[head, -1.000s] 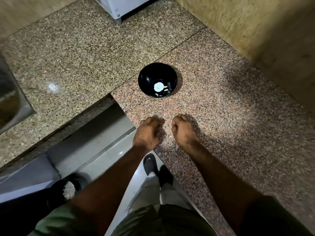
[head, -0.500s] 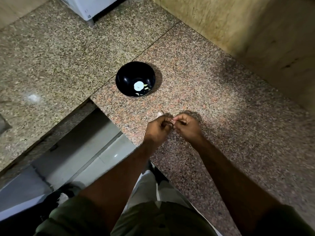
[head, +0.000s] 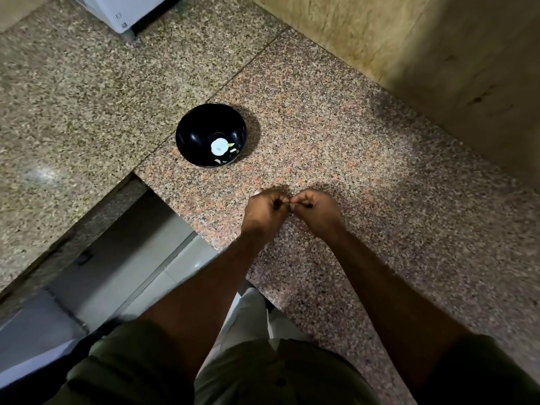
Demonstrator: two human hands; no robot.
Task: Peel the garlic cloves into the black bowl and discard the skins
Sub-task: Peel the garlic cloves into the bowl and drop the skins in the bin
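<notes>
a: hands meet over the granite surface point(head: 365, 159), left hand point(head: 264, 210) and right hand point(head: 317, 210) curled knuckle to knuckle. grip?

b: both pinch a pale scrap, probably a garlic clove point(head: 290, 206), too small to be sure.

a: and the black bowl point(head: 211, 135)?

b: beyond the hands, apart, with pale bits inside.

A single wide-angle head view looks steeply down from above the person's chest, facing forward over a granite counter point(head: 336, 141). The left hand point(head: 264, 210) and right hand point(head: 317, 210) sit near frame centre, fairly close; the black bowl point(head: 193, 135) lies beyond them, to their left.
</notes>
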